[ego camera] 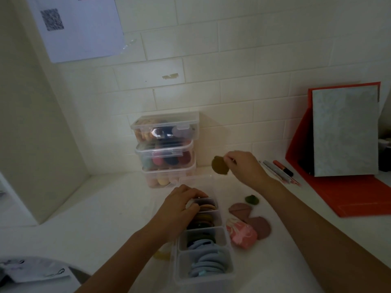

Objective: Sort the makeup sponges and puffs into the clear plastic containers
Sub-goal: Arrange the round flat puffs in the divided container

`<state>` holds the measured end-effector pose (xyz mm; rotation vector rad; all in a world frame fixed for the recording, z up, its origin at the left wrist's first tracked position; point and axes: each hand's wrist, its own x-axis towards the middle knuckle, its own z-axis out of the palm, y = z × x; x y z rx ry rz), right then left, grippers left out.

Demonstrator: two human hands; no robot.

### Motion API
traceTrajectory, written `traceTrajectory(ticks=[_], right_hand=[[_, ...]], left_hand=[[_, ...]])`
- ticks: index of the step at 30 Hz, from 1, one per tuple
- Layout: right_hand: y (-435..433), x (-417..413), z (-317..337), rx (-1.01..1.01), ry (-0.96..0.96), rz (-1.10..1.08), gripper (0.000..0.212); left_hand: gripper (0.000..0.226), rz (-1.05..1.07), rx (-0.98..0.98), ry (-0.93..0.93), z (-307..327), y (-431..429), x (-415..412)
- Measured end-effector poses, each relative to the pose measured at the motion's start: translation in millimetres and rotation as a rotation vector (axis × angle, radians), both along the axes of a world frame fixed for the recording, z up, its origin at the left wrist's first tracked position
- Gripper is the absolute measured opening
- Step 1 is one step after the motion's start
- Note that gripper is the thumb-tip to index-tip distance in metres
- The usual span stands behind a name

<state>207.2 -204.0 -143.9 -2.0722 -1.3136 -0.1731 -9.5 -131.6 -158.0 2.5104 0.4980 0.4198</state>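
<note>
A clear divided container (229, 269) lies on the white counter in front of me, its compartments filled with round puffs in tan, olive, dark and light blue. My left hand (179, 206) rests on its far end, fingers curled over the puffs in the far compartments. My right hand (243, 166) is raised above the counter and pinches an olive round puff (220, 165) by its edge. Loose on the counter to the right of the container lie a small green sponge (252, 199), two mauve wedge puffs (240, 210) and a pink marbled sponge (242, 232).
Three closed clear boxes (167, 149) full of sponges are stacked against the tiled wall. Pens (279, 170) lie to the right, beside an orange folder stand (342, 187) holding a grey sheet. A paper with a code hangs on the wall upper left.
</note>
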Motion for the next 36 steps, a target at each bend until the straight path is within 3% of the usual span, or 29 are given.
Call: traceTrajectory(ticks=[3,7,11,18,29,36], right_hand=[[-6,-18,33,0.076,0.047,0.196,0.024],[-8,-45,47,-0.133,-0.044,0.361,0.026],[2,-59,37,-0.327,-0.257,0.319,0.033],[-1,-59,44,-0.342,-0.457,0.274,0.033],[2,-66,26,-0.441,-0.289,0.353,0.024],[-6,-62,37,-0.393,-0.114,0.296,0.016]], left_hand=[[0.026,0.0,0.014,-0.002,0,0,0],[0.023,0.037,-0.015,-0.011,1,-2,2],[0.023,0.067,-0.051,-0.036,2,-6,2],[0.02,0.107,-0.05,-0.079,5,-8,2],[0.023,0.074,-0.007,-0.087,3,-6,0],[0.022,0.052,-0.029,0.009,3,-5,1]])
